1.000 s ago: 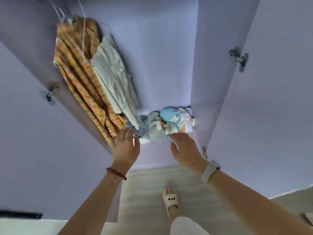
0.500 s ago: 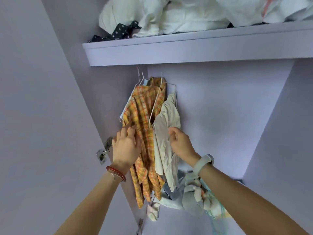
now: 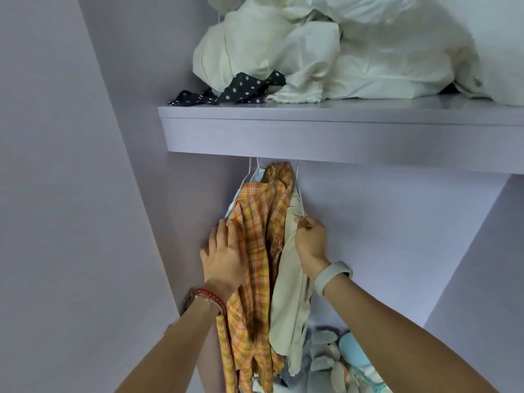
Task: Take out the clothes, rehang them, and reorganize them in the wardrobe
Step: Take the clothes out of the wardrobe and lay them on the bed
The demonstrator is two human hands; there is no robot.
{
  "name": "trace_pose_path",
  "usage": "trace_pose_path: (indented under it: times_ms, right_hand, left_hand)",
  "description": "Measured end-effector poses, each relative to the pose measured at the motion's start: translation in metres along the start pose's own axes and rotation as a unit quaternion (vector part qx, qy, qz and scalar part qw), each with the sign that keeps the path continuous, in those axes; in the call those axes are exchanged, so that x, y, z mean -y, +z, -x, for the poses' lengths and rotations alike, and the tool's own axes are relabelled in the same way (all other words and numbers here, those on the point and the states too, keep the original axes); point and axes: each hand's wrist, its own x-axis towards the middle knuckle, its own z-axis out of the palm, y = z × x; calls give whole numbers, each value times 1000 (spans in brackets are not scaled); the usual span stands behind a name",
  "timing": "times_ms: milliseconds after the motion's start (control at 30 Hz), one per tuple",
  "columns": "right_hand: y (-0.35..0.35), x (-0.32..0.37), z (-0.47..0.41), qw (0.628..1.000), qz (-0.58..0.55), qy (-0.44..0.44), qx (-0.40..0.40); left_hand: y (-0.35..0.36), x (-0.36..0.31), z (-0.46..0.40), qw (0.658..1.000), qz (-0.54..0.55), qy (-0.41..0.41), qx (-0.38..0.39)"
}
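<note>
While the left hand (image 3: 224,258) presses flat on the plaid shirt (image 3: 256,242), the right grip (image 3: 310,242) pinches the beige garment's (image 3: 289,293) hanger (image 3: 300,199)

Plaid shirt (image 3: 255,236) woven cloth; shelf (image 3: 340,137) matt laminate, perhaps; hangers (image 3: 300,194) wire.

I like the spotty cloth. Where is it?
In the head view, the spotty cloth lies on the shelf, at its left end, partly tucked under the white bundle, above the hanging plaid shirt.
</note>
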Motion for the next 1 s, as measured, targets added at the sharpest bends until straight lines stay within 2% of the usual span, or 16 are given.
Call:
trace_pose_path:
  times_ms: [167,233,300,400,467,667,733,867,933,1000]
  right_hand:
    - [-16,8,-2,993,-60,-93,-44]
    - [-24,7,5,990,-71,-112,-46]
    - [-37,-5,20,990,-61,-120,-40]
    - [-66,-32,42,991,-23,-127,-38]
    - [-91,-53,55,992,13,-114,-53]
    - [-176,-106,118,987,114,-36,-105]
    - [-202,-117,146,979,162,-27,-124]
    - [-257,-137,219,963,212,32,-164]
    - [-287,-145,261,950,244,71,-182]
    - [-317,-150,303,935,275,95,-200]
  left_hand:
    - [12,2,-2,999,21,15,-18]
    - [13,-2,-1,999,34,9,-17]
    - [12,-10,3,997,50,19,-47]
    - [9,-29,12,982,106,94,-122]
    - [12,-44,22,970,137,152,-134]
    - [40,-97,56,934,206,290,-28]
    - [53,-118,76,920,225,317,40]
    - [79,-150,141,856,343,338,189]
    - [86,-165,176,817,413,326,237]
    - [91,-181,214,786,439,338,274]
